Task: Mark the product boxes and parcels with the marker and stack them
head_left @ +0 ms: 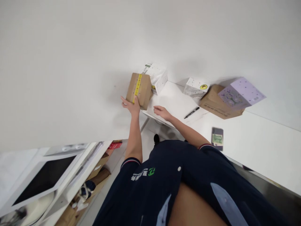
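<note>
A brown cardboard box (138,89) with a strip of yellow tape stands at the left end of the white table (263,138), against a white box with print (157,77). My left hand (132,106) touches the near lower part of the brown box. Its thumb lies beside the tape, while the other fingers spread out past the box's left edge. Over the table's front edge hovers my right hand (162,113), fingers loosely stretched and holding nothing. It is a short way right of the brown box.
On the table lie a black marker (191,112) and a phone with a green banknote in its case (217,138). Along the wall stand a white avocado box (196,88), a larger brown carton (218,103) and a purple box (242,92). A shelf unit with a monitor (44,179) stands lower left.
</note>
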A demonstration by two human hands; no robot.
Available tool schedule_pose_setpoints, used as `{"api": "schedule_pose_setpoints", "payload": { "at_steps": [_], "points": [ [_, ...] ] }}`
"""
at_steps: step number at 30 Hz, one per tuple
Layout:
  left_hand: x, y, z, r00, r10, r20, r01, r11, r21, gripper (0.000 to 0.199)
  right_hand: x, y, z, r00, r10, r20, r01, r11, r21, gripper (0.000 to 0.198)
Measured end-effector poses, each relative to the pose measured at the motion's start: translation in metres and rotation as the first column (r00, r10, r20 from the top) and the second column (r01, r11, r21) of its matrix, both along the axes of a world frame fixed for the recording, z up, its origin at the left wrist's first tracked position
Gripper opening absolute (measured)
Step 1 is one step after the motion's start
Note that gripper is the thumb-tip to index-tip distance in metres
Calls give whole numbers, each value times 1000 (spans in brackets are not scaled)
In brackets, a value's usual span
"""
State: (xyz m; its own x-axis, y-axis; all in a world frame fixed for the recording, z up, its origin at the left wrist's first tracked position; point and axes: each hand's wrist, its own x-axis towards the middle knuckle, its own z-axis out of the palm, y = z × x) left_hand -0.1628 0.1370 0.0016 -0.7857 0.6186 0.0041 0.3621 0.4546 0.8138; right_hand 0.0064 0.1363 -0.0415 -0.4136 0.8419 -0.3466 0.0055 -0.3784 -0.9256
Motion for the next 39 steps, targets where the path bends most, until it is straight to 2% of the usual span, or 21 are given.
{"api": "schedule_pose_setpoints", "payload": {
  "at_steps": [4, 7, 9, 11, 14, 17, 19, 21, 24, 26, 28, 31, 34, 37, 38, 39],
  "points": [
    [-12, 20, 8, 998, 53, -36, -53, 998, -19, 85, 63, -20, -28, 978, -126, 168, 143, 985, -91, 22],
    [-40, 37, 18, 996, 16, 86, -13, 999, -45, 84, 107, -29, -41, 920, -244, 306, 289, 951, -110, 10],
    [-56, 43, 24, 985, -16, 170, 26, 998, -57, 84, 126, -31, -45, 890, -297, 345, 353, 929, -112, 6],
    [-65, 45, 28, 984, -26, 175, 36, 998, -54, 80, 132, -30, -44, 883, -321, 343, 378, 919, -114, 6],
    [-62, 43, 31, 999, -5, 48, 6, 1000, -15, 73, 111, -22, -36, 914, -277, 297, 311, 947, -75, 15],
    [-51, 41, 30, 991, 63, -119, -55, 996, 68, 60, 60, -5, -19, 958, -129, 255, 123, 992, 42, 35],
    [-44, 39, 27, 981, 58, -183, -35, 992, 125, 54, 19, 10, -4, 965, -39, 259, -2, 988, 156, 50],
    [-40, 35, 24, 982, -11, -188, 35, 991, 126, 53, -21, 26, 10, 966, 36, 255, -104, 961, 256, 60],
    [-39, 23, 22, 966, -195, -170, 200, 980, 14, 58, -64, 46, 27, 967, 138, 212, -200, 932, 304, 70],
    [-41, 13, 23, 919, -330, -213, 322, 944, -75, 74, -77, 52, 32, 967, 188, 174, -232, 930, 286, 71],
    [-43, 8, 25, 871, -403, -280, 381, 915, -132, 87, -78, 50, 30, 974, 194, 117, -218, 944, 250, 66],
    [-49, 12, 26, 869, -367, -334, 340, 930, -136, 81, -50, 36, 16, 986, 159, 58, -165, 978, 125, 59],
    [-56, 26, 26, 901, -278, -332, 254, 960, -114, 72, 15, 15, -4, 986, 83, 142, -84, 996, 3, 50],
    [-57, 38, 25, 908, -229, -350, 206, 973, -102, 67, 112, -2, -5, 935, -159, 316, 133, 986, 102, 42],
    [-55, 40, 25, 908, -217, -358, 192, 976, -103, 67, 148, -7, 2, 893, -261, 366, 201, 960, 195, 42],
    [-53, 40, 26, 908, -206, -365, 179, 978, -105, 67, 185, -10, 12, 827, -376, 418, 255, 913, 317, 44]
  ]
}}
